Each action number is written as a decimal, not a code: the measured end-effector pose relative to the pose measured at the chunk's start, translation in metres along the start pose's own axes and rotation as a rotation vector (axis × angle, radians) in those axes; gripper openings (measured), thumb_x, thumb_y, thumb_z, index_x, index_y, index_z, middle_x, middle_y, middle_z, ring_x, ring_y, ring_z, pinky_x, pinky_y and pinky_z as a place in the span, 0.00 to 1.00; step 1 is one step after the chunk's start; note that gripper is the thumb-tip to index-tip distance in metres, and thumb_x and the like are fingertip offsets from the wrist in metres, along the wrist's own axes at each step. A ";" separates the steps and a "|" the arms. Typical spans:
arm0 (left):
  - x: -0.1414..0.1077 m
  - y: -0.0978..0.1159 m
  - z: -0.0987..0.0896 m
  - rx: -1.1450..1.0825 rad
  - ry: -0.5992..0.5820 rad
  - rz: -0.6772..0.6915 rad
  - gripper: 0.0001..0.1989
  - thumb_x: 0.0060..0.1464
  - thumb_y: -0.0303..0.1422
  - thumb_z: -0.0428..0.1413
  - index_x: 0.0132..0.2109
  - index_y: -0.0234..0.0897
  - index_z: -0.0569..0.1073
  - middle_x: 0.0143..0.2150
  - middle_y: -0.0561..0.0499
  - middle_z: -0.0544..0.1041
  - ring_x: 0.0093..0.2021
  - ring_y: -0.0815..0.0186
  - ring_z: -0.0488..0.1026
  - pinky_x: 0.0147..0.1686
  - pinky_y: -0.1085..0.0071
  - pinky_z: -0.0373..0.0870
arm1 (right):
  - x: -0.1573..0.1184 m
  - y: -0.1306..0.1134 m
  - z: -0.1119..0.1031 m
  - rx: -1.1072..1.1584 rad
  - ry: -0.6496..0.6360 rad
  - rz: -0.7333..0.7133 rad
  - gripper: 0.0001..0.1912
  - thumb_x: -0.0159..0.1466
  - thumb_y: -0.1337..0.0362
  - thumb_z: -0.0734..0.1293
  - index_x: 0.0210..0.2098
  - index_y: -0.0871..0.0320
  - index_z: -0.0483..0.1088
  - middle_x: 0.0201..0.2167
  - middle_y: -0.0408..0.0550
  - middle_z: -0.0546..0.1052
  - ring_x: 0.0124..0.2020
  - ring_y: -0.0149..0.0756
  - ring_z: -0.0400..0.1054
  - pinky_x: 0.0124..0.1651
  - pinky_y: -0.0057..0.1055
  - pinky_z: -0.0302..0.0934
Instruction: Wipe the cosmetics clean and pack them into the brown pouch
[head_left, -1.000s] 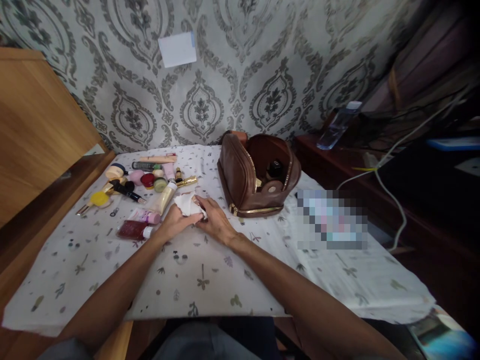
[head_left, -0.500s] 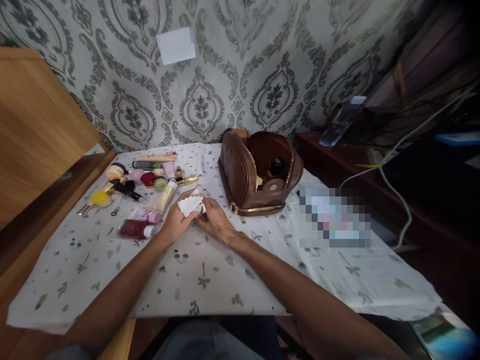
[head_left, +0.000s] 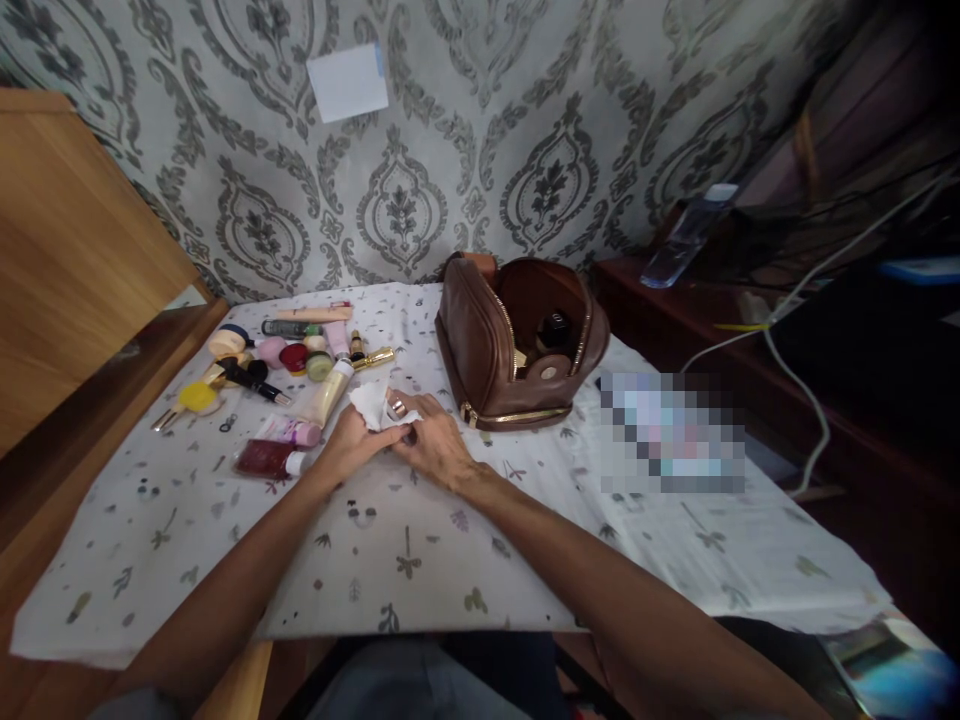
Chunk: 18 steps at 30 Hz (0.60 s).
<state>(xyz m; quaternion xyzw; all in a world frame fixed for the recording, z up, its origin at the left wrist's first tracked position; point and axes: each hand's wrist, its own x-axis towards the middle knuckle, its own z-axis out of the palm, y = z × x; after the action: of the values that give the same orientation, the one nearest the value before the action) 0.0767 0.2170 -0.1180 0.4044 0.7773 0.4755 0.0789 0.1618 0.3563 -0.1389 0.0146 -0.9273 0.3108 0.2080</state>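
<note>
My left hand [head_left: 351,440] is closed on a crumpled white tissue [head_left: 369,405], its thumb reaching across toward the other hand. Against it, my right hand [head_left: 435,440] curls round a small shiny copper-coloured item [head_left: 397,406], whose top shows beside the tissue; the rest is hidden by fingers, so its kind is unclear. Both hands are just above the patterned tablecloth [head_left: 409,560]. Left of them lie a cream tube with a white cap [head_left: 331,392], a pink tube [head_left: 289,431] and a dark red bottle [head_left: 262,459].
An unzipped brown leather bag [head_left: 480,340] stands right of the hands, with a black item [head_left: 555,328] inside. Several cosmetics, including a red jar [head_left: 293,357] and a yellow puff [head_left: 197,398], cluster at left. A clear bottle [head_left: 686,245] stands on the dark furniture at right.
The tissue has shifted and opened out between my hands, and the shiny copper-coloured item now shows beside it. My hands have stayed in nearly the same place.
</note>
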 end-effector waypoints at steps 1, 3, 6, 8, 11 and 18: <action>0.000 0.000 0.000 -0.020 0.000 -0.013 0.18 0.52 0.38 0.61 0.48 0.36 0.73 0.48 0.47 0.79 0.49 0.57 0.75 0.55 0.59 0.69 | 0.001 0.000 0.001 -0.001 -0.001 0.010 0.29 0.59 0.69 0.66 0.60 0.60 0.64 0.48 0.55 0.76 0.51 0.46 0.66 0.55 0.41 0.62; 0.001 0.000 0.000 -0.065 0.009 -0.040 0.18 0.52 0.38 0.61 0.48 0.36 0.72 0.47 0.47 0.79 0.49 0.59 0.75 0.54 0.61 0.70 | 0.002 0.002 0.003 -0.002 -0.004 0.031 0.31 0.58 0.69 0.68 0.61 0.60 0.64 0.50 0.55 0.75 0.52 0.46 0.66 0.57 0.42 0.61; 0.001 -0.004 0.000 -0.107 0.021 -0.071 0.16 0.53 0.39 0.60 0.46 0.36 0.72 0.45 0.48 0.79 0.46 0.60 0.76 0.50 0.64 0.72 | 0.002 0.003 0.005 -0.013 -0.018 0.064 0.30 0.58 0.69 0.69 0.59 0.62 0.64 0.51 0.57 0.74 0.52 0.47 0.65 0.56 0.43 0.61; 0.001 -0.007 -0.001 -0.097 0.028 -0.078 0.16 0.53 0.40 0.61 0.44 0.35 0.72 0.43 0.48 0.79 0.45 0.61 0.76 0.49 0.65 0.73 | 0.002 0.002 0.004 -0.020 -0.037 0.066 0.26 0.59 0.69 0.68 0.57 0.62 0.65 0.51 0.57 0.75 0.51 0.46 0.65 0.56 0.42 0.61; -0.001 -0.007 -0.002 -0.079 0.041 -0.072 0.16 0.56 0.43 0.58 0.45 0.36 0.73 0.45 0.48 0.79 0.46 0.61 0.75 0.50 0.66 0.72 | 0.002 -0.001 0.001 -0.049 -0.057 0.071 0.23 0.60 0.70 0.68 0.56 0.63 0.67 0.48 0.57 0.75 0.50 0.46 0.65 0.54 0.41 0.61; 0.001 -0.004 -0.001 0.022 0.105 0.028 0.17 0.60 0.41 0.53 0.52 0.38 0.73 0.49 0.46 0.78 0.52 0.60 0.73 0.60 0.61 0.65 | 0.004 -0.004 -0.001 -0.120 -0.044 0.060 0.28 0.62 0.67 0.67 0.61 0.68 0.64 0.43 0.57 0.75 0.47 0.48 0.65 0.52 0.42 0.61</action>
<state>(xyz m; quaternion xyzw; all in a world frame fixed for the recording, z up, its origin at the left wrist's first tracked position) 0.0730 0.2161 -0.1202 0.3904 0.7799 0.4885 0.0270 0.1594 0.3540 -0.1346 -0.0191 -0.9486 0.2603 0.1788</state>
